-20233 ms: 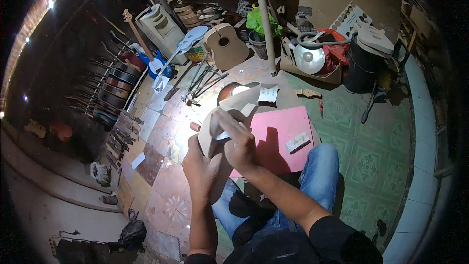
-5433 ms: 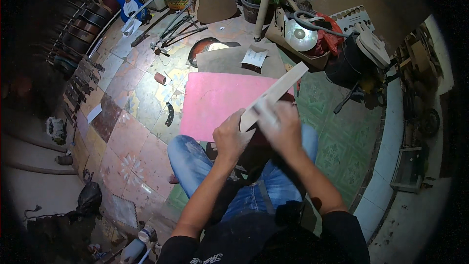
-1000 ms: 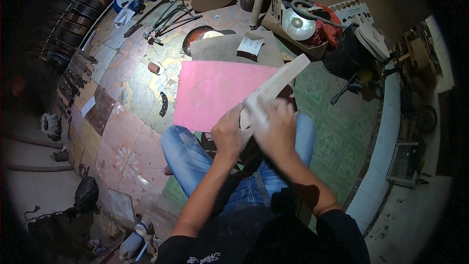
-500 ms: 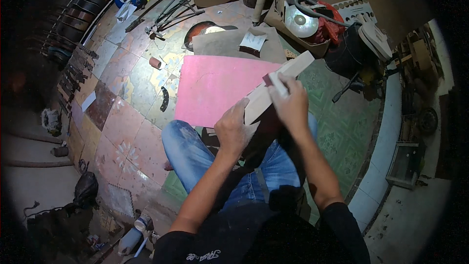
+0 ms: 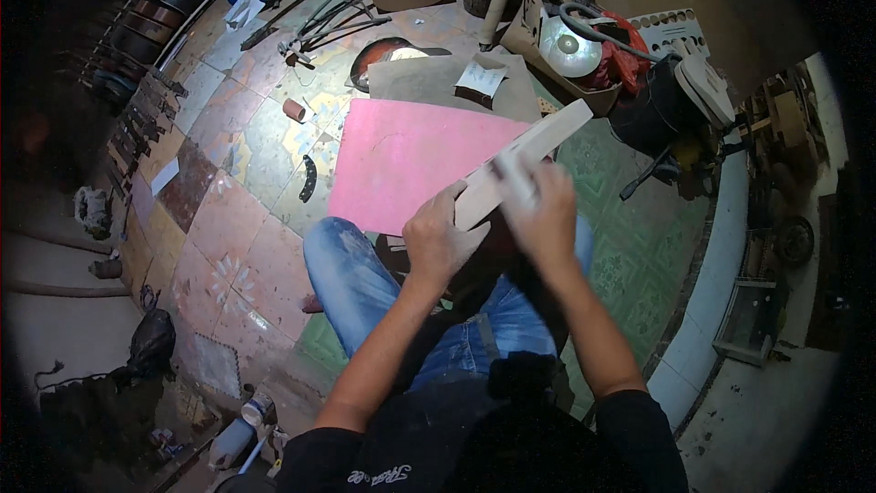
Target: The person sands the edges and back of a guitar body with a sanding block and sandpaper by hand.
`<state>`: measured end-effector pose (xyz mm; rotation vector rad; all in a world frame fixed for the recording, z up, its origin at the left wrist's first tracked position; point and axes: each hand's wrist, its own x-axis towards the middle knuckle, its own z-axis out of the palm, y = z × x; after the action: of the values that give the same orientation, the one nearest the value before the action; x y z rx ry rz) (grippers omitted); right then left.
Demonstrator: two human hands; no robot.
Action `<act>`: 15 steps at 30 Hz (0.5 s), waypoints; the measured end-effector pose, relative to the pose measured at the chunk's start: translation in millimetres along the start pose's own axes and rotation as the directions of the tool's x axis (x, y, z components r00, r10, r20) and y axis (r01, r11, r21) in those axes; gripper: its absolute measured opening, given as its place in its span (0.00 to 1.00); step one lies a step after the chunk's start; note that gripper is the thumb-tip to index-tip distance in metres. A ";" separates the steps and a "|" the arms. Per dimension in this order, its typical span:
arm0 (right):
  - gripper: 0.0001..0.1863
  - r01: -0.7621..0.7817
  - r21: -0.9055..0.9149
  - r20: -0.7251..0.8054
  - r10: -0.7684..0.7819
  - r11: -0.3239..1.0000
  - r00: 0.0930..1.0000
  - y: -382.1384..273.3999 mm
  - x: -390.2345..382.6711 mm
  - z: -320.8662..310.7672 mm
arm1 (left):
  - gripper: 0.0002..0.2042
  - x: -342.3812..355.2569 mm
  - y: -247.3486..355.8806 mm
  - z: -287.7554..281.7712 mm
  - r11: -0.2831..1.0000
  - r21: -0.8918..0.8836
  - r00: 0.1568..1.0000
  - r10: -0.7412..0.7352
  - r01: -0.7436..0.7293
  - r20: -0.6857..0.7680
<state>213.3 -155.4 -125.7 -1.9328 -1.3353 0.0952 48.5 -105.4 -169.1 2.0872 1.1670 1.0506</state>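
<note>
My left hand is closed around the near end of a long pale wooden piece, which slants up to the right above my lap. My right hand grips a small pale sanding block and lies over the middle of the wood. Motion blurs the block and the fingertips, so its contact with the wood is not clear. Pale dust coats both hands. Beneath the wood's far side lies a flat pink sheet on the floor.
Past the pink sheet are a grey board and a sunburst guitar body. A cardboard box with a round lamp and red bag stands at far right, near a black bucket. A curved black strip lies at left.
My right hand and the sanding block have slid down along the wood toward my left hand. The left hand keeps its hold, and the whole view has shifted slightly.
</note>
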 end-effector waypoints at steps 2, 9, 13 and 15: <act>0.23 -0.136 0.050 -0.042 0.138 0.989 0.990 9.6 23.4 3.0 | 0.28 2.8 -3.6 -1.2 0.999 -0.039 1.000 0.009 -0.009 0.019; 0.25 -0.039 -0.122 0.011 0.041 0.992 0.999 -4.5 -3.4 -0.7 | 0.27 1.1 -0.9 -4.2 1.000 -0.010 1.000 -0.009 0.010 0.026; 0.19 0.157 -0.262 0.109 -0.132 0.952 0.985 -54.9 -32.9 -0.1 | 0.29 -1.0 -9.6 1.6 0.998 -0.009 0.998 -0.064 0.064 -0.023; 0.21 0.055 -0.159 0.060 -0.046 0.986 0.997 -28.5 -7.2 2.1 | 0.29 0.2 -8.1 1.8 0.999 -0.009 0.998 -0.043 0.042 -0.036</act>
<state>187.2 -155.7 -111.9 -2.0418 -1.4669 0.0175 46.3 -101.4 -176.1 2.0354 1.2172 1.0763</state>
